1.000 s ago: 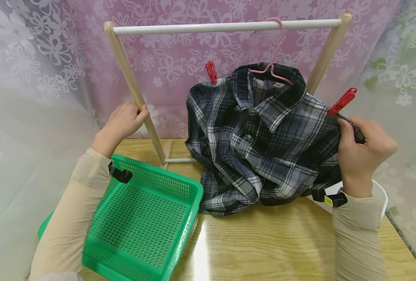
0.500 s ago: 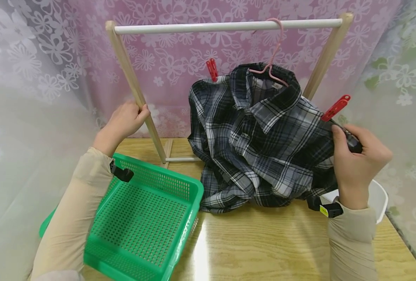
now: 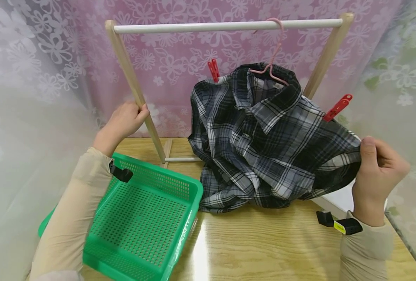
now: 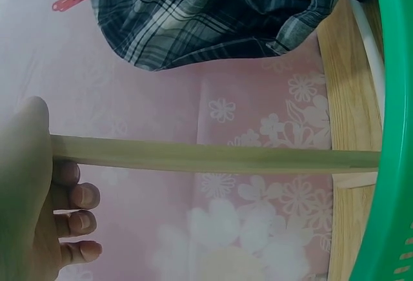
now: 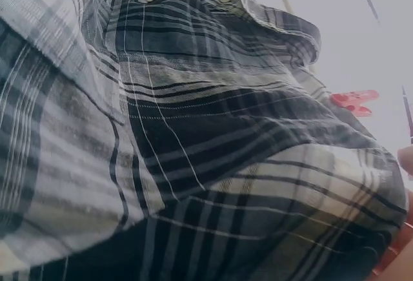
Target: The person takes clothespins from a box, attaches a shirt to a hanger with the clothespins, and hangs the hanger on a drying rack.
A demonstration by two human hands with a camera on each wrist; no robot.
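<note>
The plaid shirt (image 3: 260,136) hangs crumpled from a pink hanger (image 3: 272,58) on the wooden rack (image 3: 134,84), its hem pooled on the tabletop (image 3: 264,246). The right hand (image 3: 378,175) pinches its black-and-grey sleeve edge, drawn out sideways. The left hand (image 3: 123,123) grips the rack's slanted post; red clips (image 3: 337,107) sit at the shoulders, with a green basket (image 3: 141,222) alongside.
</note>
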